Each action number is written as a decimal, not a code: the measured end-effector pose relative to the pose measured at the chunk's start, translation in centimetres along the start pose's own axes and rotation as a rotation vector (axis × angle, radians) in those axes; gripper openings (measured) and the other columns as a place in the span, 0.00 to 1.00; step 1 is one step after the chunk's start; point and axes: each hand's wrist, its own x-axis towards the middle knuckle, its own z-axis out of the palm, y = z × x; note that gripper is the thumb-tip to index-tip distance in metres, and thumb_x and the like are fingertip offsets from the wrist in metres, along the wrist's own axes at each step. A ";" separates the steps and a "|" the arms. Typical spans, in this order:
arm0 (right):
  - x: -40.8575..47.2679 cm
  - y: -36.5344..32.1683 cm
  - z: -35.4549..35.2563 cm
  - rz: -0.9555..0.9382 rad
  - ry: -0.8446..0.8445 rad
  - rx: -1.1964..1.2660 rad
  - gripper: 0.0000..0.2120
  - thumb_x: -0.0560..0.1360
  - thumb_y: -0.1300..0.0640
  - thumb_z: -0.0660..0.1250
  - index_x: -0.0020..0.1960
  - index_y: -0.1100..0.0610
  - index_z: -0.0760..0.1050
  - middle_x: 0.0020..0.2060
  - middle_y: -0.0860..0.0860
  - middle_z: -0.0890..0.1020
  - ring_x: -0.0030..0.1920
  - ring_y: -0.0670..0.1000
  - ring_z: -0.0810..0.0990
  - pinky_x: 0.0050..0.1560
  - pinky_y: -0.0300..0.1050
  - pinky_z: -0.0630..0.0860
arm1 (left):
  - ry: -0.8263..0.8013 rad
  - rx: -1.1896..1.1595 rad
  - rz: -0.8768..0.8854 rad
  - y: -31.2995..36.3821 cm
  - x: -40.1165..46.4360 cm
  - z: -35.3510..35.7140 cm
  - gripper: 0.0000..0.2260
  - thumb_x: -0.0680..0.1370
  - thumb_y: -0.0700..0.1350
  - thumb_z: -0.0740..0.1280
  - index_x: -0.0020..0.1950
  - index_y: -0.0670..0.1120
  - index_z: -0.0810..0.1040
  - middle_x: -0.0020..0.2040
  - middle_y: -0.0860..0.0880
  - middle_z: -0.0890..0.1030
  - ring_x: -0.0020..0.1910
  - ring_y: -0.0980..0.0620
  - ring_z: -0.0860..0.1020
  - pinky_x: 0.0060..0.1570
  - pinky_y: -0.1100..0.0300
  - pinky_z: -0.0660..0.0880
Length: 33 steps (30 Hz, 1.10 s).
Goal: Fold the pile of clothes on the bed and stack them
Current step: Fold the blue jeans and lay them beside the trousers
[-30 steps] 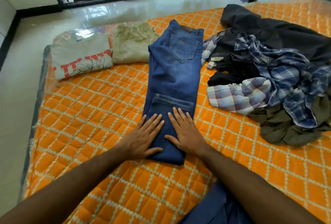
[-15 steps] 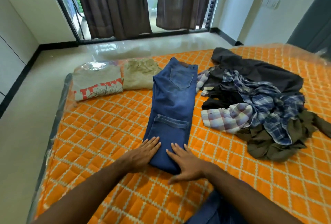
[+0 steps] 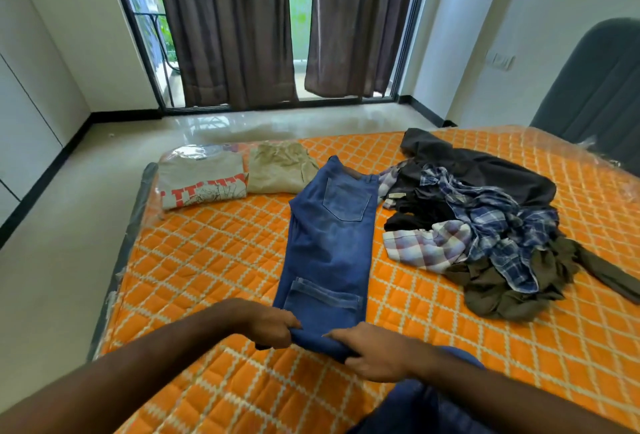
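Blue jeans (image 3: pixel 329 243) lie folded lengthwise on the orange quilted bed (image 3: pixel 214 260), waistband at the far end. My left hand (image 3: pixel 272 328) grips the near folded end at its left corner. My right hand (image 3: pixel 372 352) grips the same end at its right corner, and the edge is lifted slightly. A loose pile of clothes (image 3: pixel 485 225) with plaid shirts, dark and olive garments lies to the right. At the far left of the bed sit a folded grey printed t-shirt (image 3: pixel 202 180) and a folded beige garment (image 3: pixel 280 172).
The bed's left edge (image 3: pixel 121 260) drops to a shiny pale floor. Dark curtains (image 3: pixel 225 28) hang over a glass door behind. A grey headboard (image 3: pixel 595 87) stands at the far right. Blue fabric (image 3: pixel 415 409) on my lap shows at the bottom.
My hands were pressing flat on the jeans' near end; they slid back and now curl round its edge. The camera has tilted up, showing more of the room.
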 end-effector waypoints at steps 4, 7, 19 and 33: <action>-0.9 -0.3 -2.6 -0.014 -0.044 0.190 0.15 0.69 0.55 0.60 0.52 0.60 0.74 0.43 0.58 0.81 0.43 0.56 0.79 0.45 0.58 0.76 | -0.013 0.040 0.084 0.9 -2.6 -2.0 0.08 0.76 0.37 0.62 0.38 0.46 0.70 0.33 0.49 0.70 0.30 0.52 0.68 0.36 0.56 0.65; 0.0 1.2 -6.2 0.014 0.024 0.276 0.11 0.65 0.57 0.61 0.45 0.59 0.74 0.34 0.49 0.77 0.34 0.43 0.74 0.38 0.47 0.71 | 0.142 0.058 0.147 0.4 -3.3 -5.8 0.07 0.78 0.38 0.64 0.42 0.48 0.72 0.36 0.52 0.73 0.32 0.57 0.70 0.35 0.61 0.67; 9.5 13.8 -14.7 0.287 0.401 0.666 0.10 0.63 0.62 0.63 0.44 0.55 0.76 0.38 0.57 0.74 0.41 0.55 0.74 0.41 0.52 0.71 | 0.960 -0.166 0.176 -3.6 8.8 -15.3 0.15 0.77 0.42 0.72 0.63 0.46 0.75 0.58 0.47 0.77 0.58 0.47 0.77 0.54 0.55 0.74; 18.7 22.2 -3.3 0.328 0.332 -0.071 0.34 0.83 0.43 0.60 0.83 0.49 0.51 0.83 0.55 0.50 0.82 0.59 0.47 0.81 0.54 0.47 | 0.334 0.714 0.031 -5.4 16.4 -5.4 0.53 0.74 0.70 0.65 0.82 0.47 0.36 0.82 0.40 0.35 0.80 0.34 0.38 0.76 0.31 0.47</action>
